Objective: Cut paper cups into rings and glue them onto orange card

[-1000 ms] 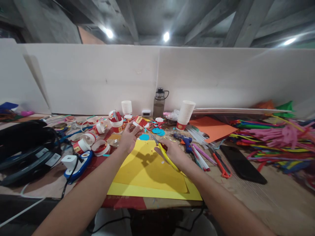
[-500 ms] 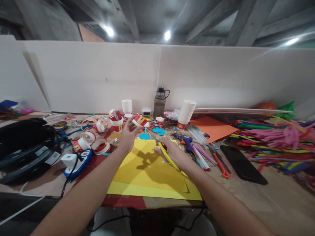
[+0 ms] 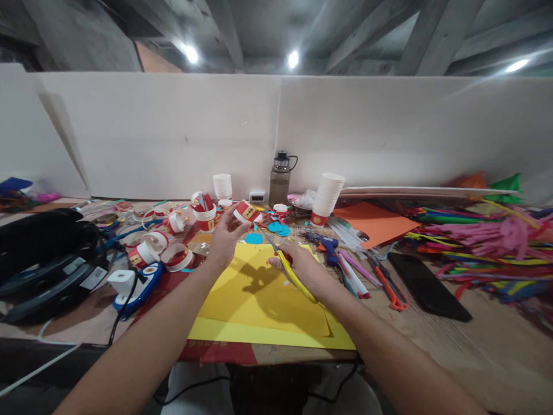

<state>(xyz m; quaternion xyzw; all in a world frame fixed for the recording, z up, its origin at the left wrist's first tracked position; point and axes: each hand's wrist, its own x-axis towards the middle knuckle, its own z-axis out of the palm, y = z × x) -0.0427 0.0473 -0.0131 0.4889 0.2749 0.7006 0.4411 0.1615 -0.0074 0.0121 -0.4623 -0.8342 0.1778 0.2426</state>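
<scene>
My left hand [image 3: 227, 239] grips a red and white paper cup [image 3: 246, 212], tilted, with gold markings on its side. Around the yellow handles of a pair of scissors [image 3: 294, 275] my right hand [image 3: 298, 266] is closed. The blades point up and left, their tips close to the cup; whether they touch it I cannot tell. Beneath both hands lie yellow sheets of paper [image 3: 259, 314], with the hands' shadow and small scraps on them. Just beyond are blue paper discs [image 3: 279, 228].
Cut cup rings [image 3: 177, 257] and a power strip [image 3: 137, 298] lie left. A water bottle [image 3: 280, 181] and stacked cups [image 3: 327, 202] stand behind. At right are a glue gun [image 3: 329, 249], markers [image 3: 353, 278], a phone [image 3: 429, 285] and pipe cleaners [image 3: 484, 242].
The cup in my left hand has turned slightly, so its white rim shows a little more. My right hand and the scissors are almost unmoved.
</scene>
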